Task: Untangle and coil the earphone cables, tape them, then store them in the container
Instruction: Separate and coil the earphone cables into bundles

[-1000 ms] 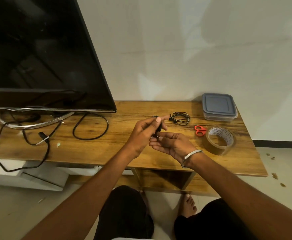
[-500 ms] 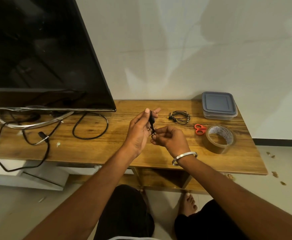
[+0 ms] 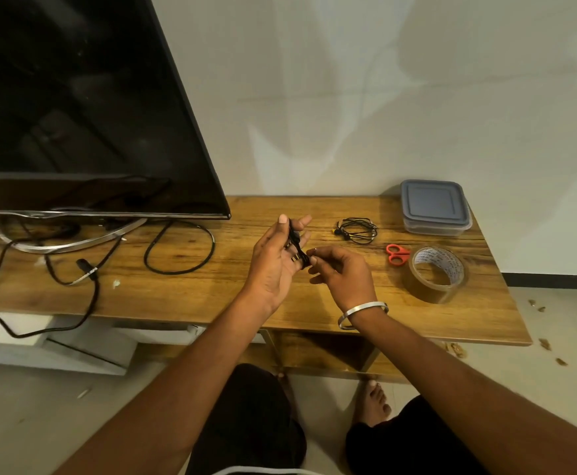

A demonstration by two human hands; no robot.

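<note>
A big dark TV [image 3: 74, 104] stands on the left of the wooden bench [image 3: 211, 296]. On the right sit a grey container [image 3: 434, 207] with its lid on, a roll of brown tape [image 3: 437, 274] and red scissors [image 3: 397, 254], near enough to grab. A second earphone cable [image 3: 357, 230] lies on the bench, loosely bunched. The left hand [image 3: 273, 265] grips a small black earphone bundle [image 3: 295, 243], thumb up, to keep the loops together. The right hand [image 3: 345, 274] pinches its lower end, most likely to wind it tight. It is not taped yet.
</note>
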